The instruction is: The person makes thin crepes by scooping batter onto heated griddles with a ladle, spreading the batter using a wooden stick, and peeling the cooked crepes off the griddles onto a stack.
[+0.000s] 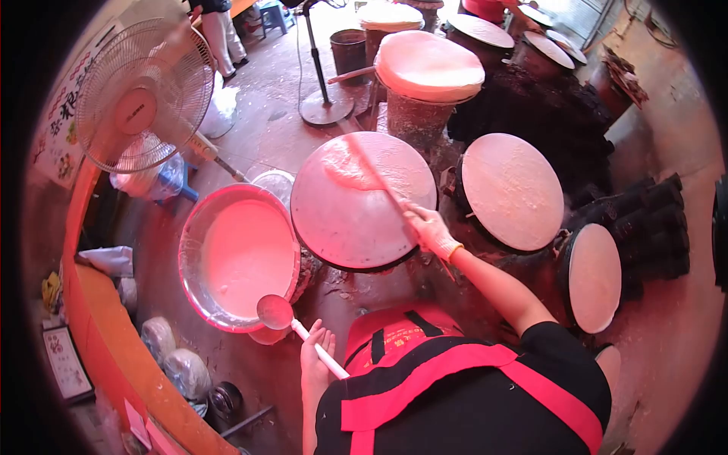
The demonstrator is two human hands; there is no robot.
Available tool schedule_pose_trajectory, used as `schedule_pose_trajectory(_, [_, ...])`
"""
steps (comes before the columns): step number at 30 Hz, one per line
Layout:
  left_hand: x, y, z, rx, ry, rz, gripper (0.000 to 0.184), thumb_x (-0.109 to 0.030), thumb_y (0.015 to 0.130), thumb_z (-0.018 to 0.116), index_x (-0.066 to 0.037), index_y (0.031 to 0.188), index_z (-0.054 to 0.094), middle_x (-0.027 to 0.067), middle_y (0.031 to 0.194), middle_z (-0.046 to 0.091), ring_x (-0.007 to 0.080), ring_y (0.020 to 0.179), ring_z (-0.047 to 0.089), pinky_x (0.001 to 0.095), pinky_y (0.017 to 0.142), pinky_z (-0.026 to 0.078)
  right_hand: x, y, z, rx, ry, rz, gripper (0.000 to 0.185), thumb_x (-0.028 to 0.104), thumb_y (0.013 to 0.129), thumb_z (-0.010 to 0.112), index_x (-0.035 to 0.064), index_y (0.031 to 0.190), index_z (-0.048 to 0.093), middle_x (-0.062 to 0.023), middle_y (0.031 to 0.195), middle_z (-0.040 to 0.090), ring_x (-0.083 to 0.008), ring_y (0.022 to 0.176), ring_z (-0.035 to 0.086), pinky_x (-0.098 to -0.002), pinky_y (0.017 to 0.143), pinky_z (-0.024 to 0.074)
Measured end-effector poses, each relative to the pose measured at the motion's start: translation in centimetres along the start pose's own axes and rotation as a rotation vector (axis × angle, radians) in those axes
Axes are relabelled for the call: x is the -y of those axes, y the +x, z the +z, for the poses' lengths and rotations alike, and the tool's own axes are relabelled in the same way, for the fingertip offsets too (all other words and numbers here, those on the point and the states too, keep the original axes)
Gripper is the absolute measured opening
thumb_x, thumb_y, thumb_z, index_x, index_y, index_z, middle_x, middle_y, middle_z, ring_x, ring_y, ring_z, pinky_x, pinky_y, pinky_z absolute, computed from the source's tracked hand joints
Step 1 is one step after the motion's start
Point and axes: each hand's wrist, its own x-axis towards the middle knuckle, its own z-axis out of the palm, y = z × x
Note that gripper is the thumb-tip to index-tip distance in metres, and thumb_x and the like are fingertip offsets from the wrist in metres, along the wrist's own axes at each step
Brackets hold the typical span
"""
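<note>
My right hand [431, 230], in a pale glove, is closed on a long thin spreader [375, 173] that lies across a round griddle [341, 220]. Wet batter [350, 165] covers part of the griddle's far side. My left hand [318, 347] holds the white handle of a ladle [275, 312]; the ladle's round head is at the near rim of a large tub [188, 284] of pale batter. The tub stands left of the griddle.
Two more griddles with pale sheets [512, 191] [594, 278] stand to the right. Beyond is a stack of round flatbreads [429, 64]. A fan [136, 110] stands at the left, near an orange counter edge [114, 334]. People are partly visible at the back.
</note>
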Motion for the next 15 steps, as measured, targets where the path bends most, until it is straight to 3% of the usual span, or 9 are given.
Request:
schedule_pose_trajectory(5, [3.4,-0.5,1.0,-0.074,-0.140,-0.050,0.035,-0.005,0.087,0.059,-0.011,0.121,0.060,0.0105,0.124,0.048,0.0220,0.113,0.053,0.0338,0.101,0.047,1.4,0.0,-0.4,0.366,-0.191,0.018,0.039,0.029,0.097,0.053,0.0219,0.136,0.054,0.0035,0.058,0.044,-0.0068,0.040,0.037,-0.0247,0.036,0.0314])
schedule_pose_trajectory(7, [4.7,-2.1,2.2,-0.110,-0.176,-0.054,0.035,-0.005,0.087,0.059,-0.010,0.122,0.060,0.0123,0.127,0.046,0.0229,0.115,0.052,0.0339,0.101,0.048,3.7,-1.2,-3.6,0.489,-0.143,0.140,0.039,0.029,0.098,0.052,0.0229,0.136,0.054,0.0040,0.058,0.042,-0.0064,0.041,0.038,-0.0244,0.036,0.0321])
schedule_pose_trajectory(8, [5.2,-3.3,3.2,-0.144,-0.180,-0.032,0.035,-0.006,0.087,0.058,-0.010,0.122,0.059,0.0128,0.128,0.045,0.0232,0.115,0.052,0.0334,0.100,0.048,3.7,-0.4,-5.4,0.484,-0.187,0.115,0.040,0.031,0.098,0.052,0.0238,0.137,0.052,0.0048,0.058,0.042,-0.0060,0.041,0.038,-0.0238,0.036,0.0312])
schedule_pose_trajectory(11, [7.3,-4.0,3.3,-0.186,-0.251,0.007,0.035,-0.007,0.088,0.059,-0.010,0.122,0.059,0.0130,0.130,0.044,0.0232,0.115,0.052,0.0334,0.101,0.048,2.5,4.6,-7.3,0.115,-0.123,-0.074,0.040,0.032,0.097,0.054,0.0214,0.136,0.055,0.0049,0.056,0.044,-0.0068,0.039,0.039,-0.0236,0.036,0.0312])
schedule_pose_trajectory(15, [9.7,-7.1,5.5,-0.186,-0.317,0.100,0.035,-0.008,0.088,0.059,-0.010,0.123,0.058,0.0137,0.129,0.044,0.0232,0.116,0.052,0.0327,0.101,0.047,3.7,7.2,-4.7,0.410,-0.268,-0.076,0.039,0.033,0.096,0.055,0.0211,0.133,0.057,0.0050,0.052,0.043,-0.0073,0.038,0.039,-0.0257,0.036,0.0336])
